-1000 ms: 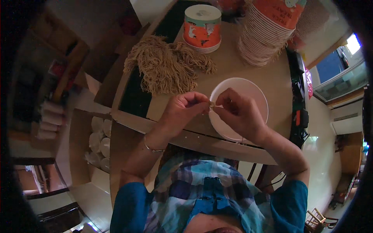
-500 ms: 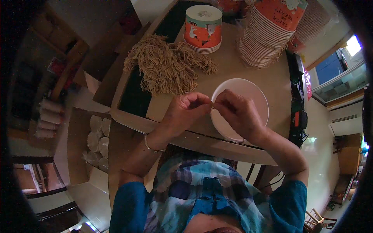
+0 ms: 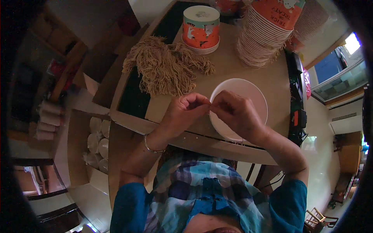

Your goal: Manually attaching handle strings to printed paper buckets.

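My left hand (image 3: 185,112) and my right hand (image 3: 241,115) meet fingertip to fingertip over the near left rim of a white round bucket (image 3: 257,101), whose open mouth faces up. Both hands are closed in a pinch. Whatever sits between the fingertips is too small to make out. My right hand and wrist cover part of the bucket's inside. Just beyond my left hand lies a loose heap of tan twine strands (image 3: 163,68). An orange and teal printed bucket (image 3: 200,34) stands upside down past the heap, nested over others.
A tall leaning stack of nested orange-printed buckets (image 3: 258,40) rises at the far right of the table (image 3: 171,129). Black equipment (image 3: 298,120) lines the table's right edge. On the left, below table height, a cardboard box (image 3: 77,151) holds several white rounded items.
The pinched hands stay at the bucket's rim with barely any finger movement. The whole view has shifted slightly.
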Available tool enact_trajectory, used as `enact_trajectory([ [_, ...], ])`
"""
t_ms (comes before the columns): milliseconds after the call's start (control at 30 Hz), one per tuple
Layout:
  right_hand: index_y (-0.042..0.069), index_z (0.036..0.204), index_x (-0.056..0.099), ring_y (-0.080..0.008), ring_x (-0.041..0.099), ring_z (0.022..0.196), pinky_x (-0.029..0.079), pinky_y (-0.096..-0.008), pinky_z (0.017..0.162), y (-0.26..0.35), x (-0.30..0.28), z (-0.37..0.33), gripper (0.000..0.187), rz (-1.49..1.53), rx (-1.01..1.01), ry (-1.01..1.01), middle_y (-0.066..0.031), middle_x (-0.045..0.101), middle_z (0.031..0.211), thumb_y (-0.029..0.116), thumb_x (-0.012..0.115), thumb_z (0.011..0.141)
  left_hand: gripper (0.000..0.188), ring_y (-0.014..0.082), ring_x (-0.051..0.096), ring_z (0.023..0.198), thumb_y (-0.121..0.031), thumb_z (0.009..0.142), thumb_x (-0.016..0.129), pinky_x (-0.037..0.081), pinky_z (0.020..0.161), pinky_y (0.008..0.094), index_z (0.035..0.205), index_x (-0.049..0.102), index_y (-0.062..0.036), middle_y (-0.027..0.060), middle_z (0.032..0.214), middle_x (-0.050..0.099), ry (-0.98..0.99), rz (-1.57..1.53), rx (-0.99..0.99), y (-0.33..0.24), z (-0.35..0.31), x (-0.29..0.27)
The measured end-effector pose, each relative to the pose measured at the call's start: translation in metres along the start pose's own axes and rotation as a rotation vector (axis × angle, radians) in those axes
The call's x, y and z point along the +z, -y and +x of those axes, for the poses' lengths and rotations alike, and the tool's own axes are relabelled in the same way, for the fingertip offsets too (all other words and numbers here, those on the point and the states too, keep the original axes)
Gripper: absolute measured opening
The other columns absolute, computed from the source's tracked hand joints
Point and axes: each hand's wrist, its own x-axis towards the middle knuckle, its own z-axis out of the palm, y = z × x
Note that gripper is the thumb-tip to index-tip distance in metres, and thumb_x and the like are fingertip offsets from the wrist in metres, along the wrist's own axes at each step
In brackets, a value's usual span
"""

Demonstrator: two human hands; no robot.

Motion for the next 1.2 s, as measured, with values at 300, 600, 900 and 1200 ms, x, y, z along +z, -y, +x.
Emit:
enact_trajectory([
  [300,0.002,0.09,0.06,-0.0154,0.051,0.061,0.044,-0.0292,0.056,-0.003,0.002,-0.003,0.021,-0.082,-0.064,-0.025,-0.0068,0.055,0.074,0.01,0.076,0.079,0.016,0.0048,0.059,0.085,-0.008,0.09,0.066,0.048,0.076,0.0191,0.104,0.065,-0.0006,-0.0006,0.094,0.065,-0.02,-0.035,-0.027,0.0,0.0,-0.001],
  [600,0.001,0.089,0.058,-0.0237,0.059,0.066,0.047,-0.035,0.059,-0.001,0.003,-0.001,0.017,-0.059,-0.024,-0.011,-0.012,0.058,0.08,0.013,0.069,0.084,0.015,0.0046,0.059,0.085,-0.007,0.09,0.066,0.049,0.077,0.0197,0.104,0.066,-0.0002,-0.0003,0.093,0.066,0.003,-0.073,-0.043,0.002,0.0,-0.002],
  [900,-0.001,0.089,0.058,-0.0218,0.055,0.062,0.045,-0.0325,0.057,-0.01,0.007,0.003,0.007,-0.082,-0.158,-0.045,-0.0132,0.055,0.075,0.003,0.064,0.087,0.013,0.0041,0.059,0.085,-0.006,0.091,0.065,0.049,0.077,0.02,0.103,0.067,-0.0009,-0.0009,0.092,0.066,-0.011,0.059,0.017,0.002,0.0,-0.003],
  [1200,0.0,0.091,0.059,-0.0167,0.056,0.062,0.048,-0.03,0.059,-0.007,0.0,0.004,0.007,-0.052,-0.087,0.008,-0.012,0.058,0.076,0.003,0.064,0.086,0.019,0.0043,0.057,0.086,-0.006,0.09,0.065,0.047,0.078,0.0198,0.109,0.062,-0.0043,-0.0024,0.094,0.062,-0.024,-0.01,0.088,0.013,0.001,-0.008],
])
